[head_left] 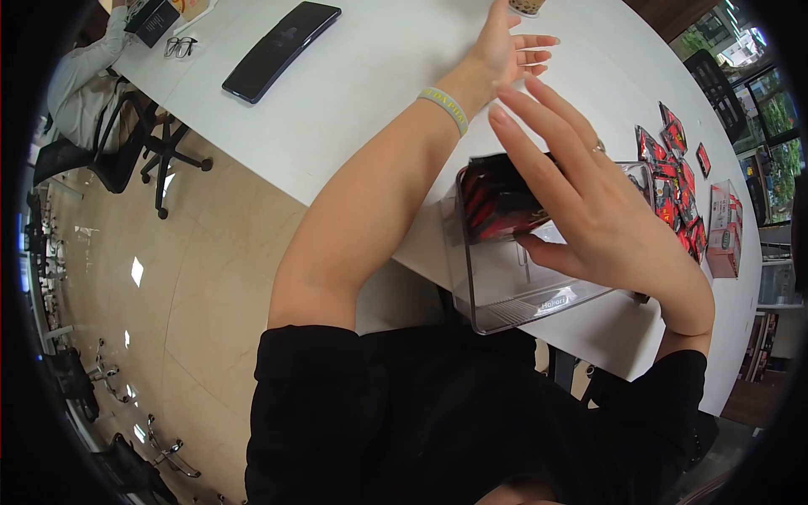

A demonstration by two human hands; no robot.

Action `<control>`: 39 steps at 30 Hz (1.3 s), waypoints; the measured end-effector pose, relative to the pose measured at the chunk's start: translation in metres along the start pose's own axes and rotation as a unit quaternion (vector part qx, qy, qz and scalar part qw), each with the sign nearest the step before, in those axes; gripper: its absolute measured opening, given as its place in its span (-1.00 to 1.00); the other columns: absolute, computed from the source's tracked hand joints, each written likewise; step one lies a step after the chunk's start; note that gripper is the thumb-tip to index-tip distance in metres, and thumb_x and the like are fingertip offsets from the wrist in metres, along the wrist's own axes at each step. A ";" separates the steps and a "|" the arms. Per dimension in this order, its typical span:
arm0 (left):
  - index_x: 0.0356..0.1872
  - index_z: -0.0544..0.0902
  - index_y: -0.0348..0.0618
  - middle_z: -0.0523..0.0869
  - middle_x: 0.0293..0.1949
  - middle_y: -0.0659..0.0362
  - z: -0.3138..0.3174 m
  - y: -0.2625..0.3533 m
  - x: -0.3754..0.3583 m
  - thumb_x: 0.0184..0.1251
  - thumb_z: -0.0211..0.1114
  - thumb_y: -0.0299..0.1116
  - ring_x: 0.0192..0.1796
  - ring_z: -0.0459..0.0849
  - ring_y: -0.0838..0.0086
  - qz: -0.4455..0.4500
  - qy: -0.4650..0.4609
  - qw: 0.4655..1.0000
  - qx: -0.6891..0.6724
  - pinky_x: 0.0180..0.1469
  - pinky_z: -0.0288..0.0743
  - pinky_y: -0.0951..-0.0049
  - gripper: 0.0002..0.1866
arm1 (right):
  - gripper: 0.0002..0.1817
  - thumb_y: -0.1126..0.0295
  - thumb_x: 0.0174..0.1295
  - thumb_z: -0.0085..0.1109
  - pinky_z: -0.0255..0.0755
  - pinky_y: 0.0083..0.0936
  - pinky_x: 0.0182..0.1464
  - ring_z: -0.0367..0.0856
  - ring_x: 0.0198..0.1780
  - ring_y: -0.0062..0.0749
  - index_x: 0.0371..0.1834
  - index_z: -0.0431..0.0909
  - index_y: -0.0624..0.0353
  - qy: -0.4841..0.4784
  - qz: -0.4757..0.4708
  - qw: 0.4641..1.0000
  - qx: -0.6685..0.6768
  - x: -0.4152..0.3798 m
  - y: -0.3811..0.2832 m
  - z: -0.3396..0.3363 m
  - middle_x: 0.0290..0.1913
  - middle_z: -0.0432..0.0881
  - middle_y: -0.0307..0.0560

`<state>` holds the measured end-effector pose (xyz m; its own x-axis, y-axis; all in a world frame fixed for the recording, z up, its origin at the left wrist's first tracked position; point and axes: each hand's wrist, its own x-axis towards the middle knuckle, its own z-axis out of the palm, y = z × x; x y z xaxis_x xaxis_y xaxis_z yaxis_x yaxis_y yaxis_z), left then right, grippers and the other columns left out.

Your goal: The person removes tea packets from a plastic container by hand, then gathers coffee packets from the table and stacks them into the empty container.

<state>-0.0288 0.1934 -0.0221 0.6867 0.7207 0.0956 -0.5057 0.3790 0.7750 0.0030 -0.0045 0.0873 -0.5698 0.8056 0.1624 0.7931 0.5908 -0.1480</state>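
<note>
A clear plastic bin [473, 290] stands at the table's near edge. Red-and-black sachets [497, 202] stand upright together at its left end. My right hand [589, 198] is over the bin, thumb apart from the stretched fingers, beside the sachets; part of them is hidden behind it, and I see no firm grip. Farther off, my left hand [505, 55] is held above the white table with its fingers spread and nothing in them. It is close to a drink cup [527, 7], cut off by the top edge of the view. A wristband [444, 108] circles the left wrist.
Loose red-and-black packets [669, 172] lie in a pile right of the bin, next to a red-and-clear box [724, 229]. A large black phone or tablet [282, 52] and eyeglasses [179, 47] lie on the white table [370, 93]. Someone in a light sleeve [88, 63] sits at the far left.
</note>
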 end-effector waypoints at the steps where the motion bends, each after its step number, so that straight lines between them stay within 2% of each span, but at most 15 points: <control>1: 0.32 -0.11 -0.32 0.54 -0.08 -0.14 0.001 0.001 -0.002 0.23 -0.28 0.36 -0.24 0.57 0.34 0.001 -0.002 1.000 0.001 -0.22 0.54 0.42 -0.07 | 0.05 0.56 -0.42 0.37 0.26 -0.21 0.18 0.08 0.35 0.05 0.33 0.08 0.23 0.001 0.000 1.000 -0.002 0.001 0.000 0.001 0.32 0.13 0.10; 4: 0.32 -0.16 -0.35 0.53 -0.07 -0.14 0.004 0.004 -0.005 0.23 -0.30 0.37 -0.30 0.48 0.42 -0.006 0.028 0.999 -0.026 -0.22 0.46 0.43 -0.04 | 0.06 0.55 -0.42 0.37 0.24 -0.25 0.21 0.12 0.35 -0.02 0.34 0.06 0.26 -0.019 0.004 1.000 0.008 0.005 0.000 0.003 0.30 0.18 0.07; 7: 0.33 -0.19 -0.36 0.52 -0.06 -0.14 0.007 0.004 -0.005 0.23 -0.31 0.37 -0.28 0.50 0.39 0.000 0.034 0.999 -0.026 -0.21 0.47 0.41 -0.03 | 0.07 0.49 -0.44 0.42 0.25 -0.28 0.20 0.17 0.33 -0.04 0.32 0.08 0.29 -0.009 -0.015 0.998 -0.052 0.008 -0.004 0.000 0.29 0.22 0.05; 9: 0.33 -0.21 -0.36 0.52 -0.06 -0.16 0.005 0.003 -0.006 0.24 -0.31 0.36 -0.27 0.49 0.39 0.000 0.034 0.999 -0.022 -0.19 0.46 0.41 -0.03 | 0.06 0.43 -0.44 0.43 0.24 -0.31 0.21 0.20 0.31 -0.05 0.31 0.12 0.27 -0.016 -0.029 0.990 -0.138 0.010 -0.006 -0.005 0.30 0.21 0.04; 13: 0.32 -0.21 -0.37 0.52 -0.09 -0.18 0.001 0.001 -0.002 0.25 -0.30 0.34 -0.27 0.49 0.38 -0.002 0.017 1.000 -0.009 -0.18 0.47 0.43 -0.05 | 0.03 0.43 -0.42 0.41 0.26 -0.30 0.20 0.17 0.33 -0.04 0.30 0.14 0.27 0.001 -0.033 0.993 -0.111 0.011 -0.003 0.009 0.32 0.18 0.04; 18: 0.31 -0.20 -0.38 0.51 -0.09 -0.18 0.002 0.000 -0.002 0.27 -0.31 0.32 -0.25 0.51 0.36 0.005 0.042 0.999 -0.017 -0.14 0.48 0.41 -0.07 | 0.01 0.51 -0.40 0.38 0.30 -0.23 0.20 0.09 0.35 0.09 0.30 0.12 0.28 0.073 -0.038 0.997 -0.009 0.004 0.003 0.020 0.34 0.10 0.14; 22: 0.31 -0.20 -0.38 0.50 -0.07 -0.19 -0.001 0.000 -0.001 0.27 -0.30 0.33 -0.23 0.52 0.36 0.011 0.033 0.999 -0.013 -0.12 0.49 0.40 -0.06 | 0.05 0.45 -0.44 0.43 0.28 -0.19 0.22 0.04 0.35 0.19 0.30 0.10 0.31 0.072 -0.051 0.995 -0.036 0.005 0.005 0.027 0.33 0.08 0.19; 24: 0.31 -0.20 -0.39 0.49 -0.07 -0.19 -0.002 0.000 0.000 0.27 -0.30 0.32 -0.22 0.52 0.37 0.003 0.026 0.999 -0.019 -0.12 0.50 0.39 -0.07 | 0.12 0.39 -0.53 0.47 0.29 -0.17 0.22 -0.03 0.36 0.27 0.28 0.10 0.34 0.079 -0.075 0.993 -0.046 0.007 0.004 0.032 0.33 0.08 0.20; 28: 0.31 -0.19 -0.38 0.48 -0.07 -0.19 -0.003 -0.002 0.000 0.28 -0.30 0.31 -0.22 0.52 0.37 0.020 0.031 0.999 -0.014 -0.13 0.50 0.37 -0.08 | 0.15 0.35 -0.60 0.48 0.31 -0.20 0.21 -0.05 0.36 0.28 0.27 0.10 0.36 0.046 -0.082 0.995 -0.035 0.011 0.004 0.029 0.34 0.08 0.20; 30: 0.31 -0.17 -0.38 0.48 -0.07 -0.19 -0.003 -0.002 0.000 0.29 -0.30 0.31 -0.23 0.52 0.37 0.016 0.021 1.000 -0.005 -0.14 0.50 0.38 -0.09 | 0.14 0.35 -0.61 0.47 0.31 -0.22 0.21 0.02 0.35 0.19 0.26 0.12 0.36 0.058 -0.091 0.990 -0.093 0.012 0.004 0.032 0.34 0.10 0.18; 34: 0.31 -0.14 -0.38 0.48 -0.07 -0.20 0.000 -0.002 0.000 0.30 -0.31 0.29 -0.23 0.52 0.38 0.017 0.025 1.000 -0.001 -0.13 0.48 0.36 -0.11 | 0.13 0.31 -0.60 0.47 0.32 -0.27 0.20 0.09 0.34 0.07 0.25 0.15 0.33 0.076 -0.098 0.986 -0.115 0.015 0.006 0.037 0.33 0.14 0.14; 37: 0.30 -0.06 -0.37 0.49 -0.06 -0.20 -0.002 -0.001 0.001 0.30 -0.31 0.29 -0.23 0.51 0.35 0.001 0.027 1.000 -0.010 -0.09 0.47 0.34 -0.13 | 0.14 0.22 -0.61 0.47 0.32 -0.32 0.18 0.13 0.33 -0.02 0.25 0.17 0.29 0.080 -0.084 0.981 -0.155 0.013 0.004 0.038 0.33 0.16 0.09; 39: 0.27 0.03 -0.34 0.49 -0.05 -0.20 -0.003 0.000 0.001 0.30 -0.30 0.30 -0.23 0.51 0.33 -0.012 0.024 1.000 -0.017 -0.06 0.45 0.32 -0.16 | 0.16 0.08 -0.63 0.44 0.24 -0.30 0.22 0.11 0.35 -0.04 0.28 0.18 0.15 0.083 -0.088 0.977 -0.177 0.013 0.005 0.038 0.35 0.15 0.02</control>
<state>-0.0299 0.1961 -0.0236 0.6731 0.7381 0.0467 -0.5072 0.4147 0.7554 -0.0089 0.0106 0.0519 -0.6847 0.6573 0.3148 0.7274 0.6432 0.2392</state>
